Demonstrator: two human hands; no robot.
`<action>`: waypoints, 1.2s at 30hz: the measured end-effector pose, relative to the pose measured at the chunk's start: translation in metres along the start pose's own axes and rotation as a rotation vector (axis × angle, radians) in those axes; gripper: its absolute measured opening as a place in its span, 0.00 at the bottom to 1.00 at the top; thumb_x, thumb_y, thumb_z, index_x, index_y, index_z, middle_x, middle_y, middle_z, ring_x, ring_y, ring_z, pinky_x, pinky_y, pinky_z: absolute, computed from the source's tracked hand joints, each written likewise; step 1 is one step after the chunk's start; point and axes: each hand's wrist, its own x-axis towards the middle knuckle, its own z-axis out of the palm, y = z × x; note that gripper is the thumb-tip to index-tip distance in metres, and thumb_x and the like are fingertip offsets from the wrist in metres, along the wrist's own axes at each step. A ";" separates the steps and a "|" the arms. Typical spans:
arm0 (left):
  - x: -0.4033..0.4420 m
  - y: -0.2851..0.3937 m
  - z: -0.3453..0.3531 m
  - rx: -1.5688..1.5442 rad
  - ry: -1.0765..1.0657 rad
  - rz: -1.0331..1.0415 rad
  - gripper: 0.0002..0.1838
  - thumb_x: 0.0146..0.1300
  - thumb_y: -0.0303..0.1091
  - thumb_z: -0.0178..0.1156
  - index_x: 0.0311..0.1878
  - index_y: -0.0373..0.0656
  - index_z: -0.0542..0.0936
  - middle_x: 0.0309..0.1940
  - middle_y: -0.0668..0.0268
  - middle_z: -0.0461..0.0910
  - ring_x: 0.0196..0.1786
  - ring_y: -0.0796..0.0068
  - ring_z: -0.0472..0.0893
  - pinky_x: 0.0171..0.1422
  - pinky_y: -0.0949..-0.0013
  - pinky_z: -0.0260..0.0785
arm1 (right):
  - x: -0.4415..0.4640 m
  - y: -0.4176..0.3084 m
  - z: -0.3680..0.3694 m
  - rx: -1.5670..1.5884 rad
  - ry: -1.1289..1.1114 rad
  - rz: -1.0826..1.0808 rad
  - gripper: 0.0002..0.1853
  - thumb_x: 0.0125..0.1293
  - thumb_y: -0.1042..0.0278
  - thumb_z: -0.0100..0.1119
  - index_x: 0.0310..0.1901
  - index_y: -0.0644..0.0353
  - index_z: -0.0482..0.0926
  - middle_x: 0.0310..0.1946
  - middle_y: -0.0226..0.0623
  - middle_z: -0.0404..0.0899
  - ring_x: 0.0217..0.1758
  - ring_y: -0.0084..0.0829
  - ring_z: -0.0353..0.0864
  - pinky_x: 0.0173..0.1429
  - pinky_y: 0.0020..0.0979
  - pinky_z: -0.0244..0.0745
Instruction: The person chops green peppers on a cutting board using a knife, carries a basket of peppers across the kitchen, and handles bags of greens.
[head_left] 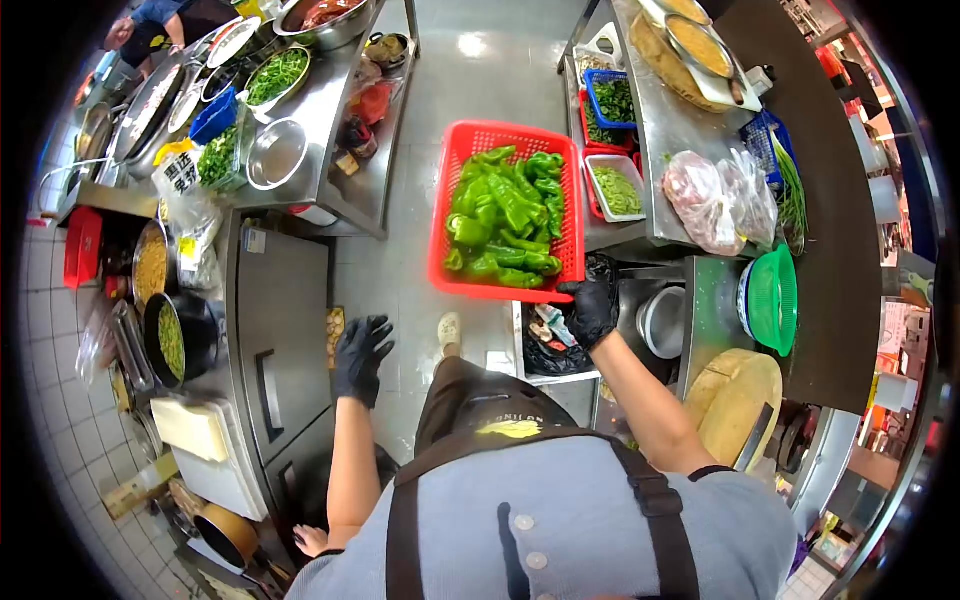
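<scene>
A red perforated basket [437,215] full of green peppers [510,205] hangs over the aisle in front of my body. My right hand [592,305], in a black glove, grips the basket's near right corner, with its fingers over the rim. My left hand [361,355], also gloved in black, is apart from the basket, lower and to its left, with its fingers spread and nothing in them. Beneath my right hand is a bin lined with a black bag [550,355], holding scraps.
Steel counters flank the aisle. On the right are bagged meat [700,200], a green basket [774,300] and a round chopping board [735,405]. A steel bowl [277,154] and a black pot [180,338] stand on the left. Another person [150,30] is at the upper left.
</scene>
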 end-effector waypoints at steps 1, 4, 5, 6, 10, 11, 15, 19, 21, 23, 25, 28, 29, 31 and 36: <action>0.002 0.010 -0.009 0.006 0.075 -0.027 0.13 0.66 0.40 0.49 0.47 0.43 0.71 0.48 0.58 0.76 0.54 0.61 0.74 0.53 0.58 0.68 | 0.003 -0.006 0.015 0.035 0.023 -0.022 0.13 0.50 0.83 0.51 0.39 0.62 0.76 0.29 0.37 0.78 0.29 0.29 0.79 0.32 0.29 0.77; 0.018 0.035 -0.039 0.057 0.163 -0.064 0.11 0.65 0.38 0.49 0.46 0.43 0.72 0.47 0.59 0.77 0.51 0.63 0.77 0.51 0.60 0.70 | 0.030 -0.012 0.019 0.084 0.020 0.058 0.23 0.48 0.86 0.47 0.50 0.67 0.70 0.45 0.43 0.75 0.46 0.39 0.77 0.50 0.36 0.75; 0.026 0.042 -0.047 0.067 0.163 -0.050 0.11 0.65 0.36 0.50 0.46 0.42 0.72 0.46 0.59 0.77 0.49 0.64 0.78 0.49 0.61 0.71 | 0.040 -0.009 0.017 -0.020 0.019 -0.018 0.20 0.48 0.85 0.48 0.46 0.66 0.72 0.41 0.41 0.76 0.42 0.37 0.77 0.45 0.35 0.75; 0.035 0.048 -0.052 0.075 0.158 -0.034 0.10 0.65 0.35 0.50 0.45 0.42 0.72 0.46 0.60 0.78 0.48 0.64 0.79 0.47 0.63 0.72 | 0.051 -0.006 0.016 -0.127 0.026 -0.095 0.17 0.49 0.84 0.49 0.43 0.64 0.73 0.37 0.39 0.76 0.38 0.35 0.77 0.41 0.33 0.75; 0.079 0.080 -0.030 0.048 0.134 0.020 0.09 0.62 0.34 0.54 0.45 0.45 0.74 0.42 0.63 0.79 0.46 0.70 0.79 0.45 0.67 0.71 | 0.069 -0.010 0.050 0.174 0.162 0.007 0.17 0.49 0.84 0.50 0.42 0.60 0.73 0.34 0.36 0.75 0.34 0.32 0.77 0.31 0.32 0.78; 0.086 0.087 -0.017 0.060 0.096 0.036 0.10 0.62 0.33 0.54 0.46 0.44 0.73 0.44 0.62 0.79 0.48 0.69 0.79 0.46 0.68 0.71 | 0.070 -0.009 0.048 0.174 0.141 0.012 0.18 0.50 0.84 0.49 0.44 0.60 0.73 0.36 0.37 0.75 0.35 0.33 0.77 0.33 0.33 0.79; 0.120 0.113 0.045 0.123 -0.107 0.033 0.14 0.62 0.33 0.54 0.50 0.42 0.71 0.47 0.60 0.77 0.50 0.66 0.78 0.49 0.65 0.69 | 0.067 -0.035 0.077 0.231 0.240 0.014 0.18 0.51 0.85 0.46 0.45 0.64 0.73 0.35 0.40 0.76 0.38 0.36 0.78 0.41 0.37 0.79; 0.165 0.127 0.100 0.156 -0.195 0.011 0.13 0.63 0.35 0.53 0.49 0.41 0.71 0.46 0.59 0.78 0.50 0.65 0.77 0.50 0.64 0.69 | 0.127 -0.033 0.061 0.313 0.208 0.019 0.20 0.52 0.84 0.44 0.49 0.62 0.71 0.40 0.42 0.75 0.40 0.39 0.77 0.42 0.41 0.79; 0.191 0.121 0.105 0.157 -0.170 0.000 0.13 0.64 0.37 0.52 0.48 0.41 0.72 0.47 0.58 0.77 0.51 0.63 0.77 0.52 0.63 0.68 | 0.167 -0.029 0.048 0.449 0.276 0.029 0.19 0.52 0.84 0.44 0.48 0.63 0.70 0.38 0.42 0.74 0.38 0.40 0.77 0.41 0.42 0.78; 0.222 0.121 0.117 0.198 -0.100 -0.068 0.13 0.64 0.37 0.52 0.49 0.42 0.72 0.47 0.59 0.77 0.51 0.64 0.77 0.53 0.63 0.68 | 0.225 -0.018 0.022 0.559 0.312 -0.030 0.18 0.53 0.83 0.45 0.47 0.62 0.69 0.36 0.43 0.74 0.38 0.41 0.76 0.42 0.41 0.78; 0.244 0.117 0.124 0.221 -0.028 -0.163 0.12 0.64 0.36 0.52 0.48 0.42 0.73 0.45 0.61 0.77 0.50 0.67 0.77 0.52 0.64 0.68 | 0.273 -0.001 -0.014 0.619 0.461 0.024 0.19 0.53 0.84 0.45 0.48 0.63 0.69 0.37 0.44 0.74 0.38 0.42 0.76 0.42 0.41 0.78; 0.287 0.103 0.132 0.324 -0.002 -0.182 0.13 0.62 0.40 0.56 0.44 0.42 0.74 0.43 0.61 0.78 0.47 0.67 0.77 0.49 0.65 0.70 | 0.358 0.016 -0.072 0.724 0.547 -0.048 0.22 0.52 0.86 0.45 0.51 0.59 0.69 0.44 0.42 0.73 0.43 0.42 0.75 0.47 0.45 0.77; 0.298 0.102 0.138 0.393 0.022 -0.196 0.13 0.62 0.40 0.56 0.44 0.41 0.75 0.42 0.62 0.78 0.46 0.68 0.78 0.48 0.65 0.70 | 0.383 0.014 -0.079 0.761 0.611 -0.115 0.22 0.52 0.86 0.46 0.51 0.59 0.69 0.42 0.43 0.73 0.42 0.42 0.75 0.47 0.45 0.77; 0.321 0.094 0.147 0.365 0.117 -0.307 0.13 0.61 0.41 0.56 0.42 0.41 0.76 0.40 0.63 0.79 0.44 0.70 0.78 0.47 0.66 0.71 | 0.433 0.017 -0.107 0.888 0.687 -0.200 0.21 0.53 0.85 0.46 0.51 0.61 0.69 0.40 0.44 0.75 0.39 0.43 0.76 0.45 0.42 0.78; 0.366 0.075 0.152 0.516 0.168 -0.457 0.07 0.60 0.35 0.55 0.35 0.43 0.77 0.34 0.65 0.78 0.38 0.70 0.78 0.45 0.65 0.71 | 0.555 0.040 -0.214 0.957 0.836 -0.416 0.18 0.55 0.80 0.48 0.49 0.65 0.70 0.43 0.48 0.75 0.43 0.45 0.76 0.46 0.38 0.79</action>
